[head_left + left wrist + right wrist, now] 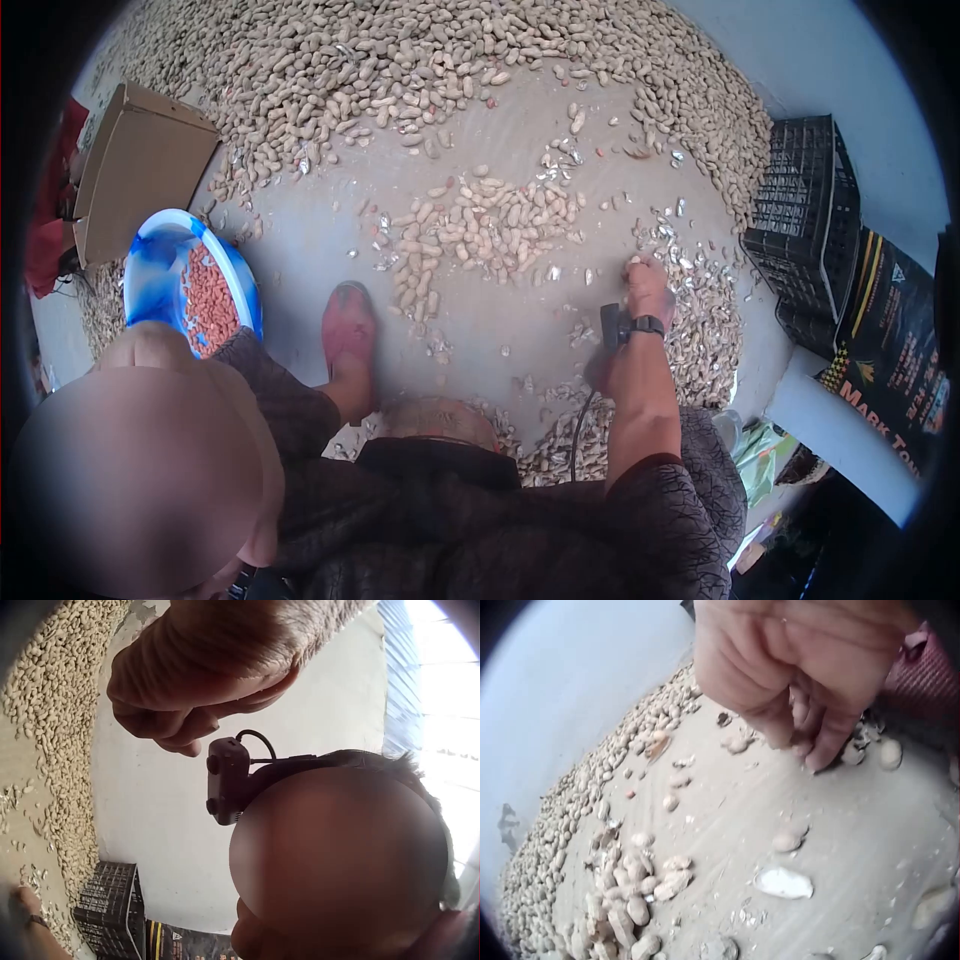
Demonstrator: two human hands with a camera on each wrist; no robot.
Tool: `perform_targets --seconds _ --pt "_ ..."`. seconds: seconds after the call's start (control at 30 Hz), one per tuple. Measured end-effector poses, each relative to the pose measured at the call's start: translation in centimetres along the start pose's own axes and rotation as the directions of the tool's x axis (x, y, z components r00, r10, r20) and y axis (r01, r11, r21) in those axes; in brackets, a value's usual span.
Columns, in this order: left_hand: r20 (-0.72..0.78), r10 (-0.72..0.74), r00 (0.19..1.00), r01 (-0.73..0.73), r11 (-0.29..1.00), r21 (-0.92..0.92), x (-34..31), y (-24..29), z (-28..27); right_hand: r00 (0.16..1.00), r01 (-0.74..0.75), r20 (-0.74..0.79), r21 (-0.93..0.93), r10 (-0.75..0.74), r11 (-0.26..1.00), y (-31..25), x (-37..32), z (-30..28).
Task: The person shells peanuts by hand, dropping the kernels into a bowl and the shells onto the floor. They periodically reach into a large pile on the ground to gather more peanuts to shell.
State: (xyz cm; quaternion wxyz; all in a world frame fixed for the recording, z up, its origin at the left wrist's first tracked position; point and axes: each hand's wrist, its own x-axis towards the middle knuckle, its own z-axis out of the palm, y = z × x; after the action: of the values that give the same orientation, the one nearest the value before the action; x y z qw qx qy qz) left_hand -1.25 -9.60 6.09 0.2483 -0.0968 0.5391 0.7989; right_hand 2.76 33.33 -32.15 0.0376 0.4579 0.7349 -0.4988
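Note:
My left hand is raised beside a head wearing a dark camera, its fingers curled under in the left wrist view; no object shows in them. In the head view the left hand looms close at lower left, largely blurred. My right hand reaches down to the floor, fingertips bunched close together among peanut shells; whether they pinch something is hidden. The head view shows the right hand at the edge of a heap of shells, right of a small peanut pile.
A large peanut heap spreads along the back. At left stand a cardboard box and a blue-and-white basin holding reddish kernels. Black crates and a printed black sack are at right. A red shoe rests on the floor.

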Motion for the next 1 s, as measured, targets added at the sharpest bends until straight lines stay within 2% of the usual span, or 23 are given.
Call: perform_targets --seconds 0.13,0.2,0.27,0.37,0.4,0.47,0.5,0.53,0.57,0.6,0.63,0.67,0.7,0.77,0.8,0.87,0.9,0.97,1.0 --pt "0.036 -0.001 0.999 0.002 1.000 -0.014 -0.4 0.3 0.2 0.997 -0.079 0.002 -0.103 0.080 0.992 -3.3 -4.2 -0.5" --pt "0.067 0.044 0.997 -0.044 0.999 0.002 -0.1 -0.1 0.6 0.958 -0.121 0.285 0.289 0.035 0.950 -3.5 -6.2 1.3" --pt "0.132 0.129 0.983 -0.135 0.990 0.038 0.3 -0.5 0.9 0.889 -0.224 0.453 0.306 0.065 0.925 -4.7 -8.2 3.3" --pt "0.185 0.159 0.970 -0.173 0.983 0.061 -0.2 -0.7 0.1 0.853 -0.304 0.520 0.418 0.049 0.856 -3.6 -8.9 6.1" --pt "0.181 0.159 0.971 -0.173 0.983 0.065 -0.5 -0.7 0.1 0.850 -0.307 0.525 0.417 0.049 0.855 -3.0 -8.5 6.5" --pt "0.096 0.130 0.987 -0.135 0.989 0.053 -0.8 -0.8 0.1 0.960 -0.230 0.243 0.410 0.138 0.882 -1.7 -7.3 6.6" --pt "0.099 0.141 0.985 -0.152 0.982 0.116 -0.8 -0.6 0.1 0.960 -0.230 0.245 0.408 0.137 0.883 -1.3 -6.8 6.0" --pt "0.097 0.141 0.985 -0.151 0.982 0.113 -0.9 -0.5 0.1 0.999 0.010 0.040 0.078 -0.013 0.997 -1.0 -6.2 5.0" --pt "0.033 0.150 0.988 -0.152 0.985 0.087 -1.0 -0.4 0.1 0.968 0.188 -0.103 -0.302 -0.228 0.935 -0.7 -5.9 4.0" --pt "-0.028 0.154 0.988 -0.152 0.986 0.061 -1.0 -0.4 0.1 0.968 0.184 -0.109 -0.307 -0.227 0.934 -0.7 -6.0 2.9" --pt "-0.050 0.145 0.988 -0.145 0.989 0.015 -1.0 -0.3 0.0 0.966 0.214 -0.093 -0.232 -0.240 0.949 -0.6 -6.0 2.0" --pt "-0.050 0.144 0.988 -0.144 0.990 0.009 -0.9 -0.4 0.1 0.964 0.243 -0.075 -0.153 -0.256 0.958 -0.6 -6.2 1.3" --pt "-0.022 0.153 0.988 -0.153 0.988 0.023 -0.9 -0.3 0.4 0.963 0.246 -0.077 -0.155 -0.260 0.957 -0.1 -6.0 1.0" --pt "0.039 0.143 0.989 -0.145 0.989 0.041 -1.0 -0.3 0.6 0.962 0.267 0.098 -0.137 -0.255 0.954 1.3 -5.9 0.7" --pt "0.040 0.143 0.989 -0.145 0.989 0.043 -1.0 -0.4 0.7 0.962 0.266 0.097 -0.135 -0.254 0.954 1.5 -6.2 1.0" --pt "0.091 0.152 0.984 -0.156 0.987 0.046 -0.7 -0.8 1.0 0.928 0.372 0.184 -0.524 -0.325 0.766 1.7 -6.8 1.9" --pt "0.091 0.142 0.986 -0.146 0.988 0.045 -0.7 -1.0 1.2 0.927 0.373 0.185 -0.522 -0.326 0.767 1.7 -7.0 2.1" --pt "0.098 0.128 0.987 -0.131 0.991 0.027 -0.7 -1.0 1.3 0.906 0.410 0.231 -0.681 -0.354 0.607 -1.8 -10.0 2.4" --pt "0.106 0.112 0.988 -0.113 0.994 0.008 -0.7 -1.0 1.5 0.907 0.410 0.233 -0.680 -0.351 0.608 -1.8 -10.0 2.5"
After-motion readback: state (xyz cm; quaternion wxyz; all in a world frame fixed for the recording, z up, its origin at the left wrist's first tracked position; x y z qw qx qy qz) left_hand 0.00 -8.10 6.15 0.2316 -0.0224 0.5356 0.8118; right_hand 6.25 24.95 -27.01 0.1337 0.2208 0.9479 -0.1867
